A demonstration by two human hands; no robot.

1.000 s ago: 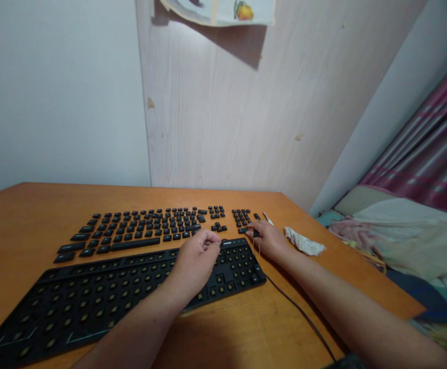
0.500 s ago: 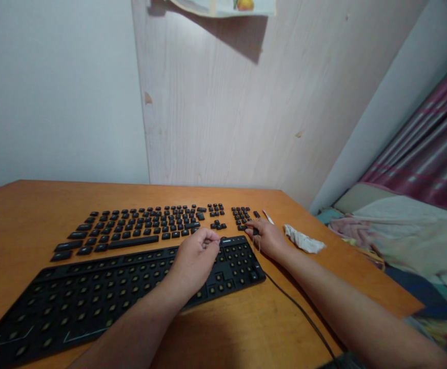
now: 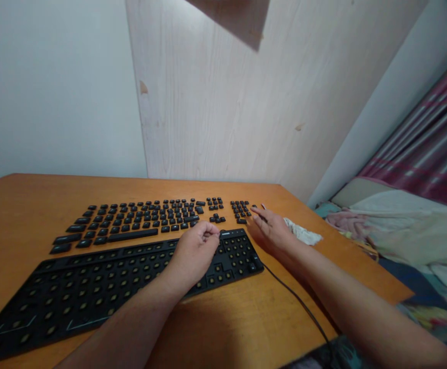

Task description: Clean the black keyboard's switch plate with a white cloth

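Note:
My left hand (image 3: 196, 251) is over the black keyboard (image 3: 131, 277), its fingertips pinched together near the back edge. Whatever the pinch holds is too small to make out. The keyboard shows bare key seats across its face. Beyond it, loose black keycaps lie in rows, with a long space bar cap (image 3: 133, 235) at the front of the main group. My right hand (image 3: 273, 229) is just right of the number-pad keycaps (image 3: 240, 208), fingers stretched out and apart. Its fingertips come close to a single keycap (image 3: 254, 206), partly hidden, and a thin white stick (image 3: 263, 206).
A crumpled white cloth (image 3: 304, 233) lies behind my right wrist. The keyboard cable (image 3: 296, 300) runs off the front of the wooden table (image 3: 242, 318). A wall (image 3: 223, 113) stands behind the table. Bedding (image 3: 400, 220) and a striped curtain (image 3: 431, 133) are at the right.
My right hand has opened and shifted slightly right; the dark piece and thin wire loop seen at its fingers are no longer visible. My left hand keeps its pinch. The view tilts slightly down.

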